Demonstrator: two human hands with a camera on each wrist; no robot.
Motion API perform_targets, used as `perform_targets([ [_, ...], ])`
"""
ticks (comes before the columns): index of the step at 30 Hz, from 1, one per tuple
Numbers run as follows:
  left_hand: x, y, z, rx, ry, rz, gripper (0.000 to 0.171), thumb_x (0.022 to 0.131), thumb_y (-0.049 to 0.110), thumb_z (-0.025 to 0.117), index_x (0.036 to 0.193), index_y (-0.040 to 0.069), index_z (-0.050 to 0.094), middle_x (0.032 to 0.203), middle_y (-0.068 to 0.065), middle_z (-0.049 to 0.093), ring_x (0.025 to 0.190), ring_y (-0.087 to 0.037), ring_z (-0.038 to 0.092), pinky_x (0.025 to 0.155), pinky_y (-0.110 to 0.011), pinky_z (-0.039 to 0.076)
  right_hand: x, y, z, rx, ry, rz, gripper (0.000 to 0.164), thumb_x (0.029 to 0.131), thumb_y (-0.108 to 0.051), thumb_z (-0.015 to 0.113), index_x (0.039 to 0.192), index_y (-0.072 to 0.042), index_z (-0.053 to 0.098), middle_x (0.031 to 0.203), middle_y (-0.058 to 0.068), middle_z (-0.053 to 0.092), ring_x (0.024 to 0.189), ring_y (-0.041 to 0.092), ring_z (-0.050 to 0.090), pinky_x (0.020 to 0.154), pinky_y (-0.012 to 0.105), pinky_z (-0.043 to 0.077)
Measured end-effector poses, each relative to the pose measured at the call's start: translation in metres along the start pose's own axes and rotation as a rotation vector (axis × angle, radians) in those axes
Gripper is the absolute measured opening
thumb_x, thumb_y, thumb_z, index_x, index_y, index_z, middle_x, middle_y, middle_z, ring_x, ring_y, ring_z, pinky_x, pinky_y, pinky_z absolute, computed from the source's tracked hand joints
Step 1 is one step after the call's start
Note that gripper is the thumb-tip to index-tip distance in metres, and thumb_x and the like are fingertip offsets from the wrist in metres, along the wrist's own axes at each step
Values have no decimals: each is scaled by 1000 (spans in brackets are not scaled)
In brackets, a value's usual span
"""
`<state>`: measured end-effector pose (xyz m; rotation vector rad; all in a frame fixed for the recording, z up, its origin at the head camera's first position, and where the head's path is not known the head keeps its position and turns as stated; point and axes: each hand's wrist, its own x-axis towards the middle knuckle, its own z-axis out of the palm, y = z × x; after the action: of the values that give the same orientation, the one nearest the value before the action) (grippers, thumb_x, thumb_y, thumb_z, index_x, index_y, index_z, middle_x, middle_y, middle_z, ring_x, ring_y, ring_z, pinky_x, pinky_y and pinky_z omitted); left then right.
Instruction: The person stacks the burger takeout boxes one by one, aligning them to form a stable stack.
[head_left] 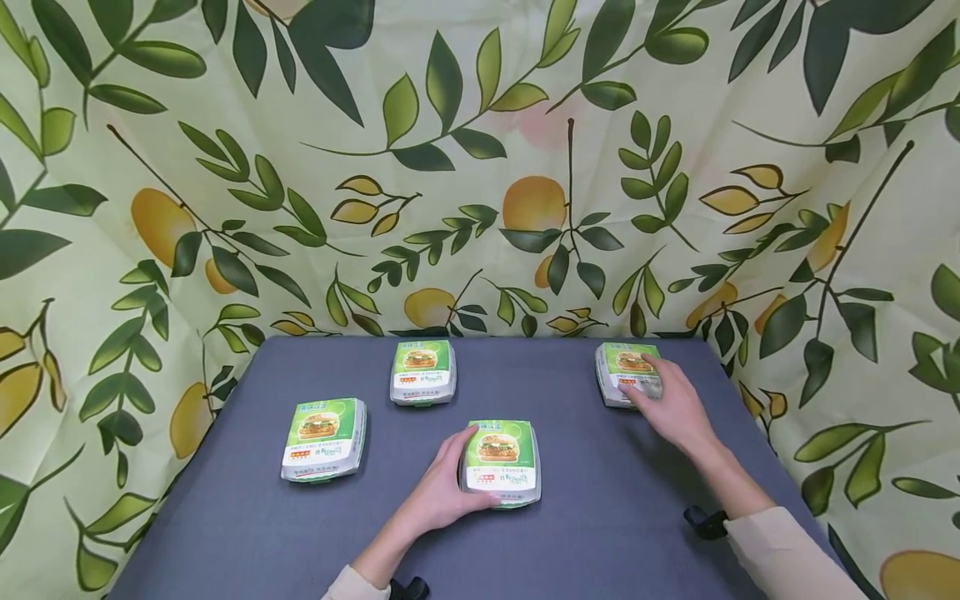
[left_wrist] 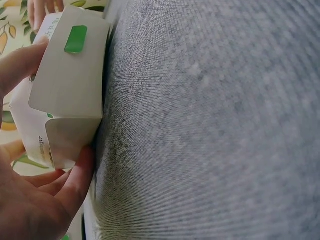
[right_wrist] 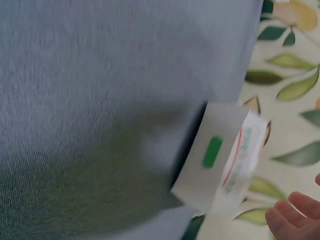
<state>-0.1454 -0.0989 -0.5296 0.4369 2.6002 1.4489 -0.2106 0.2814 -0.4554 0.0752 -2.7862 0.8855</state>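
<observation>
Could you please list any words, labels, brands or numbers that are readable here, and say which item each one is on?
No text can be quoted.
The four white-and-green cardboard burger boxes carry printed lines and a red-and-yellow label, too small to read.
Side print on the box gripped by the left hand: blurred.
The right hand covers part of its box.
</observation>
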Motion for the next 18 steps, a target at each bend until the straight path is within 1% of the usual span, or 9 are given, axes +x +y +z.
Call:
perform_targets([
  [4,0,1,0,6,-5,-2,109,70,47,91,158,19,34,155,-14,37,140,-36,41,110,-58,36,8,18,-1,39,11,58,82,97,-46,67,151,9,36,149,36,36,137,53,34,107,67,30],
  [9,-1,2,-1,11,-13,-7,108,70,46,91,158,19,34,156,-14,36,140,-37,41,109,-59,36,15,42,3,106,-3,101,86,97,-47,67,153,8,32,153,36,30,142,53,27,110,68,25],
  [11,-1,2,-1,13,-16,-11,108,70,46,91,158,19,34,156,-14,36,140,-37,41,109,-60,36,18,50,5,130,-31,114,88,97,-47,66,155,6,28,156,36,26,144,53,23,111,70,22],
  [15,-1,2,-1,13,-18,-17,108,70,47,90,157,19,34,156,-14,36,140,-36,41,109,-59,36,24,62,12,199,-123,142,94,97,-48,65,160,3,17,160,37,12,147,55,13,112,72,16],
  [18,-2,2,-1,13,-19,-24,108,70,48,90,157,20,34,156,-12,36,140,-34,40,109,-58,36,26,68,16,248,-165,152,99,96,-46,68,161,3,11,161,38,8,147,55,11,113,71,14],
])
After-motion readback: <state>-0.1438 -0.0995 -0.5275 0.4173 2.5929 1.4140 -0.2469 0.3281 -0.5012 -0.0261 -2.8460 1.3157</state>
